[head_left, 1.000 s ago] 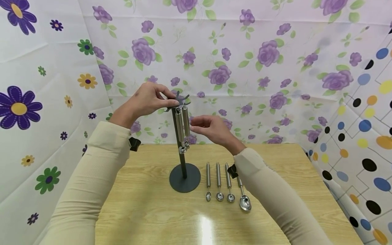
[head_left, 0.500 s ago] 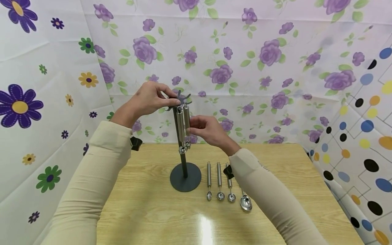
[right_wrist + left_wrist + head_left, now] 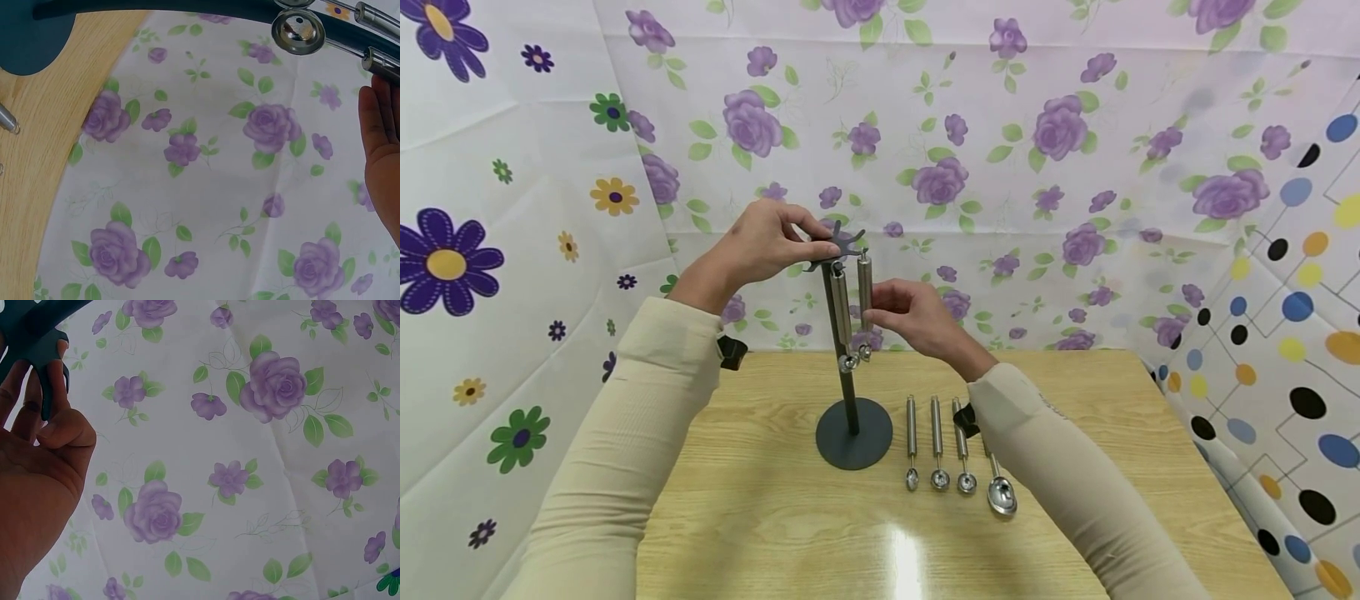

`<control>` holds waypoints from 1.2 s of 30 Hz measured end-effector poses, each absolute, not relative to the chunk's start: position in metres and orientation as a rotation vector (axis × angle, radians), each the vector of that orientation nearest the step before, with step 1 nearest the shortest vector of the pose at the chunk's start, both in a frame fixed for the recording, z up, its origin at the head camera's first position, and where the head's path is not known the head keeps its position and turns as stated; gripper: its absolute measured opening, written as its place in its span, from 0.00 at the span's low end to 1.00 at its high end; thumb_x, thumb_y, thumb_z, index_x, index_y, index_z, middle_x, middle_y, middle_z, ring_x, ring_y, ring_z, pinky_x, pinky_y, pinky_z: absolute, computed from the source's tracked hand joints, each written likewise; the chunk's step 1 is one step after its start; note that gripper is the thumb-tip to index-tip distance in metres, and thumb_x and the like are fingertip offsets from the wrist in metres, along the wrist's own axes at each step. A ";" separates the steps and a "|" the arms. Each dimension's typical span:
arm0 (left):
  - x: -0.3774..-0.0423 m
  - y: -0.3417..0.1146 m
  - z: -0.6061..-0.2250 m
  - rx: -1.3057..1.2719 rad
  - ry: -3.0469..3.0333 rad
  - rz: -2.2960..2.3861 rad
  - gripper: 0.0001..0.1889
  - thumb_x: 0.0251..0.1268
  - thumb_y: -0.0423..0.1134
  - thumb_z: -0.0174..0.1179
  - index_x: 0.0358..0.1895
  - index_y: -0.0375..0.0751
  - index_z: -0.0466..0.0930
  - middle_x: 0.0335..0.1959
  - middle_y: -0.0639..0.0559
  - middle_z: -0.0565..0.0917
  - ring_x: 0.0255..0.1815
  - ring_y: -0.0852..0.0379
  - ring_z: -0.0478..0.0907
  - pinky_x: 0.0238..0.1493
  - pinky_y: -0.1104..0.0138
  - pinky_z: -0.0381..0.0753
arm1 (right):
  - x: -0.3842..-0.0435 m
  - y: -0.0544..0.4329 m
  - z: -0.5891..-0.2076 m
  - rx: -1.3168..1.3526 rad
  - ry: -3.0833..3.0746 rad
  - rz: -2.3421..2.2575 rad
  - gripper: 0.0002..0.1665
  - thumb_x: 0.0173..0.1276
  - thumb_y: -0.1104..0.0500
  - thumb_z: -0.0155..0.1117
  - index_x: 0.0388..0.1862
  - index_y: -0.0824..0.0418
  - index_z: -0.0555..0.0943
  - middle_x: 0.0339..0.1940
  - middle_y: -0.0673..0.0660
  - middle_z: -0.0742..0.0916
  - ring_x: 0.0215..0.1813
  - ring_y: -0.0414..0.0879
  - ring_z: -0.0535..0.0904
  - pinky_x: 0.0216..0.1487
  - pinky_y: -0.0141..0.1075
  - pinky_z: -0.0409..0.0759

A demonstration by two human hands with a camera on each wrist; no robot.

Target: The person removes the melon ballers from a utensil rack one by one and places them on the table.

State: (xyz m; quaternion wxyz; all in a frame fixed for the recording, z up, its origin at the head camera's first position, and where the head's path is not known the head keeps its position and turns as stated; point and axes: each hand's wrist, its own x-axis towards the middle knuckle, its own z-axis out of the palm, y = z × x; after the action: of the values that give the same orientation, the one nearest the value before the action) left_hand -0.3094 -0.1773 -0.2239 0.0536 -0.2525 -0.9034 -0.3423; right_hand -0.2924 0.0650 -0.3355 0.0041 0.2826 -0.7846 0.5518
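A dark grey rotating-style utensil stand (image 3: 847, 387) with a round base and curved hooks on top stands on the table. My left hand (image 3: 771, 242) pinches the hooked top between thumb and fingers; the left wrist view shows the fingers among the hooks (image 3: 45, 381). Two steel melon ballers hang with scoops down. The nearer melon baller (image 3: 841, 308) hangs close to the pole. My right hand (image 3: 917, 312) holds the other melon baller (image 3: 865, 279) by its handle, its top end at a hook's tip. In the right wrist view its scoop (image 3: 299, 32) shows beside the pole.
Right of the base, a row of steel tools lies on the wooden table (image 3: 760, 500): a small oval scoop (image 3: 912, 442), two round melon ballers (image 3: 940, 480) and a larger oval scoop (image 3: 1002, 497), partly under the right sleeve. Flowered sheets (image 3: 985, 100) enclose the back and sides.
My right hand has come onto the farther melon baller's handle, and that tool has shifted right, away from the pole to the hook's tip. The left hand stays put.
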 end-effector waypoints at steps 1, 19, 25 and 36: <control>-0.310 -0.177 -0.224 -0.765 -2.745 -1.040 0.12 0.65 0.45 0.69 0.45 0.43 0.90 0.48 0.47 0.84 0.38 0.48 0.81 0.40 0.56 0.78 | -0.292 0.066 -0.336 0.880 -2.461 1.729 0.16 0.72 0.62 0.66 0.56 0.64 0.83 0.47 0.58 0.87 0.48 0.48 0.85 0.53 0.43 0.80; -0.310 -0.177 -0.224 -0.752 -2.754 -1.050 0.13 0.65 0.47 0.69 0.45 0.44 0.90 0.47 0.48 0.83 0.38 0.48 0.79 0.40 0.56 0.78 | -0.290 0.086 -0.333 0.830 -2.457 1.678 0.15 0.72 0.63 0.66 0.55 0.66 0.83 0.46 0.59 0.87 0.47 0.51 0.84 0.52 0.44 0.81; -0.310 -0.177 -0.224 -0.756 -2.750 -1.038 0.13 0.65 0.47 0.69 0.45 0.43 0.90 0.47 0.47 0.83 0.39 0.46 0.80 0.40 0.55 0.78 | -0.291 0.095 -0.339 0.805 -2.481 1.644 0.13 0.72 0.61 0.66 0.53 0.64 0.83 0.44 0.58 0.87 0.46 0.50 0.85 0.52 0.44 0.81; -0.310 -0.177 -0.225 -0.754 -2.746 -1.072 0.12 0.65 0.46 0.69 0.45 0.42 0.90 0.48 0.47 0.83 0.37 0.49 0.79 0.42 0.55 0.78 | -0.290 0.111 -0.354 0.773 -2.485 1.664 0.12 0.71 0.61 0.67 0.51 0.64 0.84 0.43 0.58 0.87 0.45 0.54 0.84 0.49 0.43 0.81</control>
State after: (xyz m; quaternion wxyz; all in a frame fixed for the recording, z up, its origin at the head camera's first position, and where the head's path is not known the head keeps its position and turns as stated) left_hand -0.3099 -0.1767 -0.2249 0.0496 -0.2476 -0.9014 -0.3518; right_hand -0.2898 0.1108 -0.3540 0.0264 0.2502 -0.8041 0.5386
